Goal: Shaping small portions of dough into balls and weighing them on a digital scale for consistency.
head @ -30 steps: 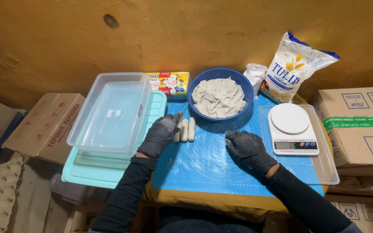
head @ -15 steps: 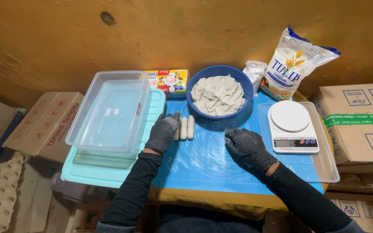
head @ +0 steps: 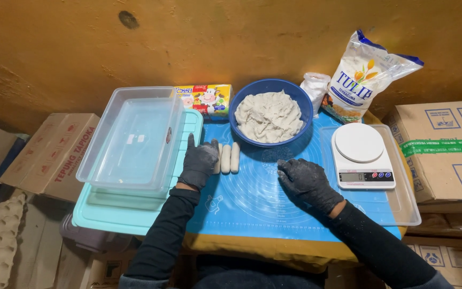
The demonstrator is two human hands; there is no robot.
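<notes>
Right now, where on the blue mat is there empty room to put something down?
The blue mat is bare between the left hand and right hand, below the blue bowl. It is crowded by the dough logs and scale.

1. A rough ochre wall (head: 231,37) fills the view from 10 to 2 o'clock, with a dark spot (head: 128,20) at 11.
2. Cardboard boxes stand at 9 o'clock (head: 49,152) and 3 o'clock (head: 445,150).
3. The worktop (head: 252,249) shows a yellow edge at 6 o'clock.
</notes>
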